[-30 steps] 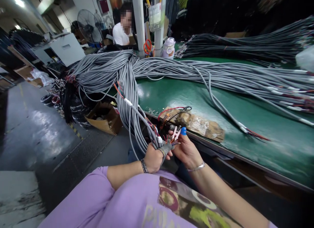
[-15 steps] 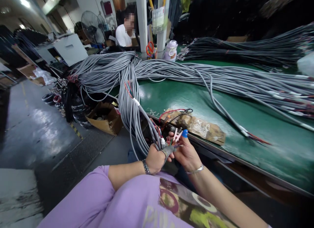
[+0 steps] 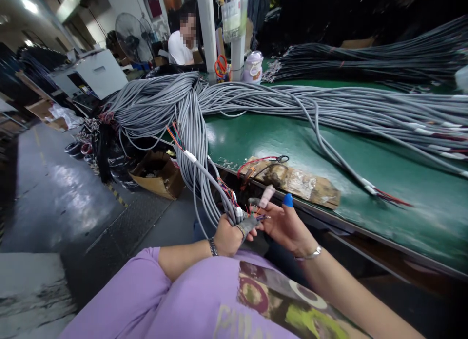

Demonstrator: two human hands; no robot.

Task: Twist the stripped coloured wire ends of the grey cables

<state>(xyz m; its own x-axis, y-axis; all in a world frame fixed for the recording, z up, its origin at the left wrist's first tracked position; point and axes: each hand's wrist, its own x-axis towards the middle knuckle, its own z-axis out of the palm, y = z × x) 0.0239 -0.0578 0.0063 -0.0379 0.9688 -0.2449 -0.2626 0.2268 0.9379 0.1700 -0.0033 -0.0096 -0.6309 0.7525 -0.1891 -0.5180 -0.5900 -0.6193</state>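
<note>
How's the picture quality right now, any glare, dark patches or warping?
Head view: a ceiling lamp blown out at upper left, whitish glare on the floor and a paler sheen on the green tabletop; head view: deep darkness at upper right, edges apparently stretched; head view: wire ends between left hand and right hand too soft to separate.

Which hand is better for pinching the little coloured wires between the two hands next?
Probably the right hand: its blue-tipped thumb stands apart from its fingers, close by those wires. The left hand looks busy, closed around grey cables.
</note>
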